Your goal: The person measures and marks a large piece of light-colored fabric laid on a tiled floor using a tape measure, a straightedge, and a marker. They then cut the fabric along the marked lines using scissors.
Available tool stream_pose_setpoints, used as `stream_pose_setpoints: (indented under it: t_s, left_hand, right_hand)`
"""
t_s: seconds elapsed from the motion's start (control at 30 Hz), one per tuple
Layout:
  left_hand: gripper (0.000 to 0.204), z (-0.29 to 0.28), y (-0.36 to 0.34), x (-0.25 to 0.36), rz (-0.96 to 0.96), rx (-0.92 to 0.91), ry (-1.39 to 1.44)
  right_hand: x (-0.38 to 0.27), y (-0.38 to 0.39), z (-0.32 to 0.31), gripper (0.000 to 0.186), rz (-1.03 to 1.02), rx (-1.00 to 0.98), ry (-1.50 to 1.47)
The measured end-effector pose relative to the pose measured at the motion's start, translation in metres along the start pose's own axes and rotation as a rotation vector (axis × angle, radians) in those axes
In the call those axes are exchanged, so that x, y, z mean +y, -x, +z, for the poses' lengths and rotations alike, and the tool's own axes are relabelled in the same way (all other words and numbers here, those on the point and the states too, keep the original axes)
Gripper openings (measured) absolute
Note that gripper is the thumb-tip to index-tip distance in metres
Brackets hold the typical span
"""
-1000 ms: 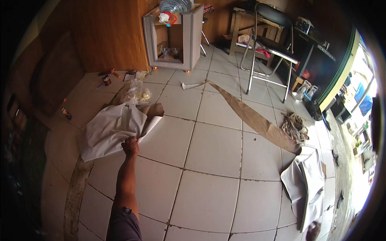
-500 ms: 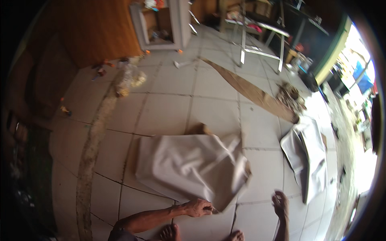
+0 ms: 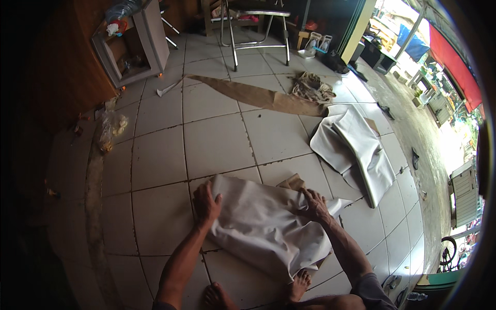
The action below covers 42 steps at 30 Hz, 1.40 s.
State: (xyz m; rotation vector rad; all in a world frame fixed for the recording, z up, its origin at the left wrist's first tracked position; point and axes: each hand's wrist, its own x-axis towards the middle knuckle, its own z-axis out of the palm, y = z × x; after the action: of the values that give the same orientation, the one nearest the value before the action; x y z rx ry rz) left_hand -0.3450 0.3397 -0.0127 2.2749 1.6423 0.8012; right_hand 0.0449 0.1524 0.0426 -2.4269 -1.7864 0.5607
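Observation:
A wrinkled white leather-like sheet (image 3: 253,217) lies spread on the tiles in front of me, over a brown piece (image 3: 293,182) that shows past its far edge. At the sheet's left edge rests my left hand (image 3: 207,202), its thumb apart from the fingers. My right hand (image 3: 314,205) lies on the sheet's far right part with spread fingers, close to the brown piece. Both hands look open, though what is under the fingertips is hidden. The near corner of the sheet touches my right foot (image 3: 299,285).
A folded white sheet (image 3: 361,150) lies to the right, by a long brown strip (image 3: 253,95) and a crumpled cloth (image 3: 312,88). Farther off stand a metal-legged chair (image 3: 258,31) and a grey cabinet (image 3: 132,46). A plastic bag (image 3: 108,126) is at left; sandals (image 3: 385,110) lie outside.
My left hand has left the sheet's near corner and moved to its left edge. My right hand has come from the bare tiles onto the sheet. The view has turned to the right.

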Motion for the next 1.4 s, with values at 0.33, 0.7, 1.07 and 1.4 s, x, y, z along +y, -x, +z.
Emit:
stream_pose_setpoints:
  t_s: [0.33, 0.7, 1.07, 1.4]
  left_hand:
    - [0.046, -0.159, -0.031, 0.047, -0.084, -0.285, 0.993]
    - [0.064, -0.35, -0.297, 0.121, 0.14, -0.055, 0.793]
    - [0.051, -0.44, -0.101, 0.011, 0.1, 1.044, 1.256]
    - [0.073, -0.196, 0.164, -0.036, -0.991, 0.226, 1.545]
  right_hand:
    - [-0.001, 0.033, -0.045, 0.021, -0.278, 0.353, -0.379]
    - [-0.101, -0.095, -0.337, 0.012, -0.455, 1.061, -0.008]
    - [-0.19, 0.129, -0.424, 0.013, -0.681, 1.263, 0.14]
    - [-0.089, 0.106, -0.07, 0.021, -0.444, 0.479, -0.007]
